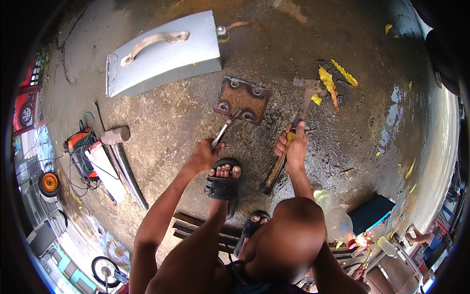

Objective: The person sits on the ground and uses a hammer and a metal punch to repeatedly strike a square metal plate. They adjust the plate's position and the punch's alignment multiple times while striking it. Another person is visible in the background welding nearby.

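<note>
A rusty square metal plate (pixel 243 98), with a round hole near each corner, lies on the wet concrete in front of me. My left hand (pixel 204 156) is closed around a slim silver bar that looks like a chisel (pixel 222 133). Its far end rests at the plate's near edge, between the two near holes. To the right, my right hand (pixel 294 147) grips a hammer (pixel 303 104) by its worn handle, partly yellow. The hammer's dark head is up and slightly blurred, to the right of the plate and apart from it.
A grey metal box (pixel 166 51) with a rope-like handle sits beyond the plate. At left lie a sledgehammer (pixel 128 169) and an orange machine (pixel 82 152) with cables. Yellow leaves (pixel 328 82), a plastic bottle (pixel 334 211) and a dark case (pixel 370 213) are at right. Sparks (pixel 363 241) glow near another person's limbs (pixel 417 237).
</note>
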Tool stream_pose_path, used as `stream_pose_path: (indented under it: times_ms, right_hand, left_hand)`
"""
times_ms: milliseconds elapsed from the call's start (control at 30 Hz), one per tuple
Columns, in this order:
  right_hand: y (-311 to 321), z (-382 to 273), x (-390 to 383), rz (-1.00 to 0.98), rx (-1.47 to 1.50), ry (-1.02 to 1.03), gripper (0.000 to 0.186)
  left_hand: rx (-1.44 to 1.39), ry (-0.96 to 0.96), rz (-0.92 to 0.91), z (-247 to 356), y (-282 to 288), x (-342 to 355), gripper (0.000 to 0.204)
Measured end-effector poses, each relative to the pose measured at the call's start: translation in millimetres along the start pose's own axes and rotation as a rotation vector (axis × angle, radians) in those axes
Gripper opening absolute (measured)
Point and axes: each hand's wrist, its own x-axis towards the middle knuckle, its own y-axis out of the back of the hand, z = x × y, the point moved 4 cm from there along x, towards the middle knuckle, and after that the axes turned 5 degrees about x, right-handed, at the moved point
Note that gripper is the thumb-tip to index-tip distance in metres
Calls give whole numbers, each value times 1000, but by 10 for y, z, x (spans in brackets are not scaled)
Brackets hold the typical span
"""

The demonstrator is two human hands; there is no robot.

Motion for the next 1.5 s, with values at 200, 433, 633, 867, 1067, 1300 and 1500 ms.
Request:
stream_pose_path:
  times_ms: [200,433,633,867,1067,1300,1500]
  right_hand:
    - [1,306,168,-105,-192,-121,55]
    - [-360,-314,-454,-169,-184,-80,54]
    - [-330,-250,-326,-196,-233,375,53]
    - [-466,137,-157,-36,-186,-391,50]
    - [-752,-1540,-798,17,-521,98,36]
    - [-1350,-2122,-1491,-51,-458,294,24]
    - [-1031,-1985,-1965,-8,-260,382,22]
  left_hand:
    - [54,16,-44,49,-20,109,56]
    - [-31,1,-123,-92,-95,218,57]
    - [32,-136,-54,-213,-92,205,51]
    - [-32,-121,-99,-286,102,125,46]
    - [65,-120,-240,-155,388,338,46]
    - [-391,69,-531,-621,533,642,27]
    - [-204,131,-659,-195,824,566,34]
